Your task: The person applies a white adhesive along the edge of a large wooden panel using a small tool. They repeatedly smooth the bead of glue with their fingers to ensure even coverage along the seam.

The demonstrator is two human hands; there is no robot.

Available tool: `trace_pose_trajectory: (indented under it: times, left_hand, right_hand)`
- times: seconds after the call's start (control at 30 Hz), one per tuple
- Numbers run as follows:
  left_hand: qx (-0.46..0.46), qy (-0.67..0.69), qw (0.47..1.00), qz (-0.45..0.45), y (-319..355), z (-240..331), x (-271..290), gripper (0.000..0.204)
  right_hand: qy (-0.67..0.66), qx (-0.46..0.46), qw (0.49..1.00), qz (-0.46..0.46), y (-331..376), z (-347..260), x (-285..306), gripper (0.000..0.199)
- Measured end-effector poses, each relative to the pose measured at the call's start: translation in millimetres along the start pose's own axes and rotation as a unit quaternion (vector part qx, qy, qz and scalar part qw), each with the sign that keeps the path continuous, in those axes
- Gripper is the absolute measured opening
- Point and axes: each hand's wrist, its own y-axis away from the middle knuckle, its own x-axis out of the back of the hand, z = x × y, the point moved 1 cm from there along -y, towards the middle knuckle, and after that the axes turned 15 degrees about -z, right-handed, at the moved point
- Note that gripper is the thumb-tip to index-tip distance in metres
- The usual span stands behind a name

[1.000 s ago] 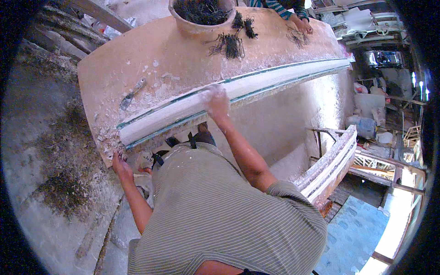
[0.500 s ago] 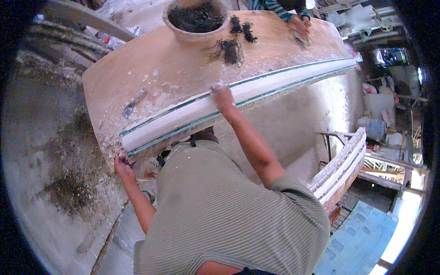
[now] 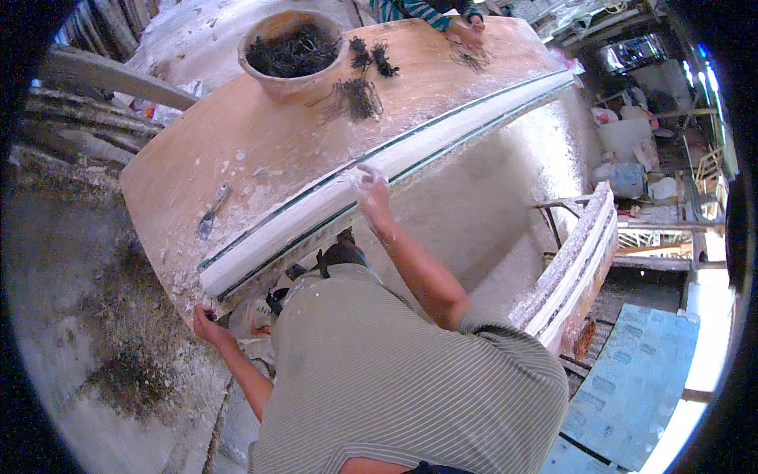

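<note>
A long white plaster-like strip (image 3: 466, 134) with dark green edges lies along the near side of a tan table (image 3: 170, 174). My right hand (image 3: 373, 193), white with powder, is over the strip's near edge, about midway along it. Its fingers look partly spread, with nothing seen in them. At the table's near left corner is my left hand (image 3: 209, 324), fingers curled beside the strip's end. Something small and dark shows at those fingers, too small to name. A scraper (image 3: 212, 213) with a whitened handle lies on the table beyond the strip.
Farther back stand a tub (image 3: 304, 83) of dark fibres and loose fibre bundles (image 3: 355, 99). Another person's hands (image 3: 466, 33) handle thin fibres at the far edge. To the right are a white-crusted long form (image 3: 568, 265), a light-blue sheet (image 3: 632, 355) and a blue container (image 3: 624, 180).
My right hand has come back from the strip's far edge toward its near edge, and its fist has loosened. The view has shifted and turned slightly. My left hand stays at the corner.
</note>
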Motion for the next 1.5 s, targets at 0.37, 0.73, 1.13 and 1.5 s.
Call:
trace_pose_trajectory:
  times: [0.37, 0.73, 1.13, 1.5]
  left_hand:
    - [-0.051, -0.032, 0.998, -0.01, -8.1, 8.7, -4.9, 0.029]
    - [0.189, 0.203, 0.96, 0.024, 37.9, -51.0, -46.9, 0.054]
    - [0.239, 0.284, 0.924, -0.095, 83.6, -21.7, -265.0, 0.052]
    - [0.144, 0.182, 0.965, -0.123, 37.3, -59.7, -253.3, 0.027]
  right_hand:
    - [-0.484, -0.241, 0.837, 0.089, 13.8, 38.2, -12.1, 0.052]
    - [-0.541, -0.331, 0.771, -0.06, -12.5, 43.3, -3.3, 0.031]
    - [-0.621, -0.329, 0.674, -0.228, -16.2, 38.5, 38.3, 0.039]
    - [-0.396, -0.243, 0.861, -0.207, -83.4, 67.0, 167.5, 0.047]
